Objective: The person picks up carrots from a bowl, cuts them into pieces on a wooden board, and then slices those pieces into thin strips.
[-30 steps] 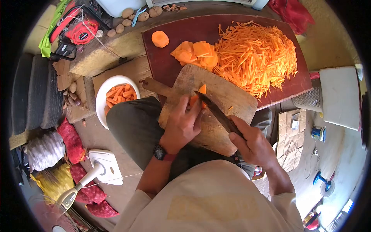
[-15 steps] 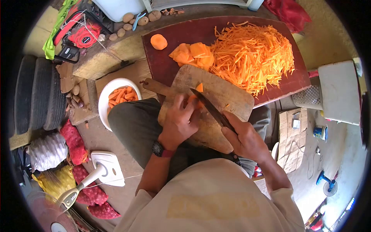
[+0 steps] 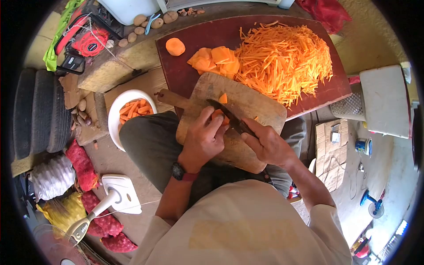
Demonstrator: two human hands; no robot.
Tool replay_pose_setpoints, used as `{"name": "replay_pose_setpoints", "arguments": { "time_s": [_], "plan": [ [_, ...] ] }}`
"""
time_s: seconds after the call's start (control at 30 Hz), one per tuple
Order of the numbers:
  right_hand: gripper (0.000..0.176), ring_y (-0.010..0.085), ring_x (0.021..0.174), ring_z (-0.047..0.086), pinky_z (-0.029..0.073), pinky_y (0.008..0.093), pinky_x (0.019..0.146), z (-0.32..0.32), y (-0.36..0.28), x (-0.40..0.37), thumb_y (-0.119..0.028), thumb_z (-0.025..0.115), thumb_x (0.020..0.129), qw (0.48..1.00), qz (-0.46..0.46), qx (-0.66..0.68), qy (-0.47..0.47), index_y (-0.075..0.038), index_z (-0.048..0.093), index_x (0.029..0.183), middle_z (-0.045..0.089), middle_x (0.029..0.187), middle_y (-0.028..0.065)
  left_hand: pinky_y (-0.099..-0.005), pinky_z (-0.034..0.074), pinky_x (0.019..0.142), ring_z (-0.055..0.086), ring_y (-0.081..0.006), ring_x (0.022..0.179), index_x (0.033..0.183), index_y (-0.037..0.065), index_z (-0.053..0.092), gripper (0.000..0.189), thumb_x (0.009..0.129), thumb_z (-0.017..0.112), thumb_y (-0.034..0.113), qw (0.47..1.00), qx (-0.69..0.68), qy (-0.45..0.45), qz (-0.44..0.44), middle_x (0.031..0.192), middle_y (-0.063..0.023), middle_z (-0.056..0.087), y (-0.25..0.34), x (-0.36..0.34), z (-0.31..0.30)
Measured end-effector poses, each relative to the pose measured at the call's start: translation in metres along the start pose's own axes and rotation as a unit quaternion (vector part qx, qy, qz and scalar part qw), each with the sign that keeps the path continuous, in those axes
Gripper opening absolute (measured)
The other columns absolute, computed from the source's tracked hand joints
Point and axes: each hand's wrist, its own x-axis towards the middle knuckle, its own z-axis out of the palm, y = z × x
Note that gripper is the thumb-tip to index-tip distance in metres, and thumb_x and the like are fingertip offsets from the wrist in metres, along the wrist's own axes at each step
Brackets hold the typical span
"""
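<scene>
My left hand point(image 3: 204, 138) is curled over an orange carrot piece point(image 3: 219, 116) on the wooden cutting board point(image 3: 247, 99), pinning it with the fingertips. In my right hand point(image 3: 270, 145) is a dark-bladed knife point(image 3: 229, 115), its blade against the right side of that piece. A small carrot offcut point(image 3: 223, 98) lies just above the blade tip. Beyond the board, on the dark red table point(image 3: 176, 70), are a heap of shredded carrot point(image 3: 287, 59), a stack of carrot slices point(image 3: 214, 61) and one round carrot chunk point(image 3: 175, 47).
A white bowl point(image 3: 114, 115) of carrot pieces stands left of my knee. Tyres point(image 3: 37, 112), filled mesh sacks point(image 3: 81, 165) and a fan point(image 3: 117, 196) are on the left. Flattened cardboard point(image 3: 330, 154) and a perforated basket point(image 3: 349, 107) are at the right.
The knife and my right hand have moved left and closer to my left hand. The whole view has shifted slightly.
</scene>
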Motion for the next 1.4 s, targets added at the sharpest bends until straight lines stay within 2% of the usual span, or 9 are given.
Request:
{"name": "replay_pose_setpoints", "arguments": {
  "time_s": [0.23, 0.33, 0.43, 0.53, 0.83, 1.0, 1.23, 1.33, 1.4],
  "plan": [
    [0.04, 0.0251, 0.072, 0.061, 0.051, 0.0407, 0.07, -0.02, -0.037, -0.019, -0.012, 0.064, 0.109, 0.999, 0.043, -0.002, -0.001, 0.002, 0.059, 0.147, 0.066, 0.086, 0.019, -0.0436, 0.06, 0.076, 0.074, -0.0381, 0.096, 0.124, 0.002, 0.074, 0.035, 0.09, 0.084, 0.001, 0.999, -0.009, -0.023, -0.044, 0.113, -0.0171, 0.066, -0.001, -0.004, -0.006],
    [0.048, 0.055, 0.098, 0.072, 0.057, 0.0523, 0.081, -0.027, -0.045, -0.027, -0.019, 0.065, 0.109, 0.998, 0.057, -0.039, -0.013, 0.001, 0.055, 0.151, 0.073, 0.099, 0.0326, -0.0444, 0.06, 0.076, 0.073, -0.0375, 0.094, 0.129, 0.004, 0.074, 0.039, 0.091, 0.084, 0.003, 0.998, -0.003, -0.023, -0.054, 0.11, -0.0171, 0.065, 0.003, -0.003, -0.006],
    [0.046, 0.055, 0.099, 0.072, 0.056, 0.0531, 0.081, -0.027, -0.052, -0.027, -0.018, 0.065, 0.109, 0.998, 0.05, -0.04, -0.014, 0.001, 0.056, 0.15, 0.073, 0.099, 0.0326, -0.0452, 0.06, 0.076, 0.073, -0.0377, 0.094, 0.131, 0.006, 0.074, 0.04, 0.092, 0.083, 0.003, 0.998, -0.001, -0.027, -0.059, 0.11, -0.0172, 0.065, 0.002, -0.004, -0.008],
    [0.039, 0.0237, 0.072, 0.059, 0.049, 0.04, 0.068, -0.02, -0.045, -0.029, -0.012, 0.064, 0.108, 0.999, 0.038, -0.025, 0.006, 0.004, 0.058, 0.144, 0.065, 0.085, 0.0175, -0.0455, 0.06, 0.077, 0.073, -0.0384, 0.094, 0.13, 0.006, 0.074, 0.039, 0.092, 0.083, 0.003, 0.998, -0.008, -0.027, -0.054, 0.11, -0.0171, 0.065, 0.0, -0.005, -0.007],
    [0.045, 0.0403, 0.09, 0.073, 0.056, 0.0462, 0.083, 0.013, 0.0, -0.004, -0.014, 0.063, 0.11, 0.999, -0.029, -0.026, 0.018, 0.001, 0.055, 0.151, 0.073, 0.103, 0.0266, -0.043, 0.06, 0.082, 0.074, -0.0387, 0.099, 0.118, 0.002, 0.075, 0.029, 0.09, 0.083, 0.001, 0.999, -0.001, -0.023, -0.036, 0.117, -0.0176, 0.066, -0.001, -0.005, -0.002],
    [0.044, 0.0409, 0.091, 0.073, 0.056, 0.0454, 0.085, 0.007, 0.0, -0.006, -0.015, 0.065, 0.109, 0.999, -0.028, -0.022, 0.023, 0.0, 0.058, 0.15, 0.073, 0.103, 0.0264, -0.0413, 0.061, 0.085, 0.075, -0.0371, 0.104, 0.113, 0.0, 0.073, 0.025, 0.09, 0.084, 0.001, 0.998, -0.048, -0.019, -0.044, 0.12, -0.0176, 0.067, 0.0, -0.003, -0.005],
    [0.045, 0.0507, 0.1, 0.074, 0.057, 0.048, 0.083, -0.016, -0.026, -0.02, -0.015, 0.067, 0.108, 0.999, -0.013, -0.034, 0.019, 0.0, 0.057, 0.15, 0.074, 0.106, 0.031, -0.0456, 0.06, 0.08, 0.071, -0.0401, 0.097, 0.124, 0.0, 0.073, 0.035, 0.092, 0.084, 0.006, 0.999, 0.051, 0.001, -0.005, 0.114, -0.0178, 0.064, -0.005, -0.006, 0.0],
    [0.039, 0.024, 0.078, 0.066, 0.053, 0.0388, 0.074, -0.013, -0.026, -0.024, -0.015, 0.065, 0.109, 0.998, -0.04, -0.035, 0.035, 0.001, 0.06, 0.144, 0.067, 0.091, 0.0191, -0.047, 0.059, 0.079, 0.07, -0.0417, 0.095, 0.129, 0.002, 0.072, 0.037, 0.094, 0.083, 0.008, 0.999, 0.039, -0.011, -0.023, 0.112, -0.0181, 0.064, -0.004, -0.003, -0.003],
    [0.038, 0.0229, 0.077, 0.064, 0.052, 0.0384, 0.072, -0.015, -0.032, -0.028, -0.015, 0.065, 0.108, 0.999, -0.015, -0.037, 0.032, 0.002, 0.061, 0.142, 0.066, 0.09, 0.0184, -0.0473, 0.06, 0.079, 0.071, -0.0426, 0.097, 0.131, 0.003, 0.072, 0.038, 0.095, 0.081, 0.008, 0.999, 0.04, -0.022, -0.025, 0.112, -0.0186, 0.064, -0.003, -0.004, -0.005]
  ]
}}
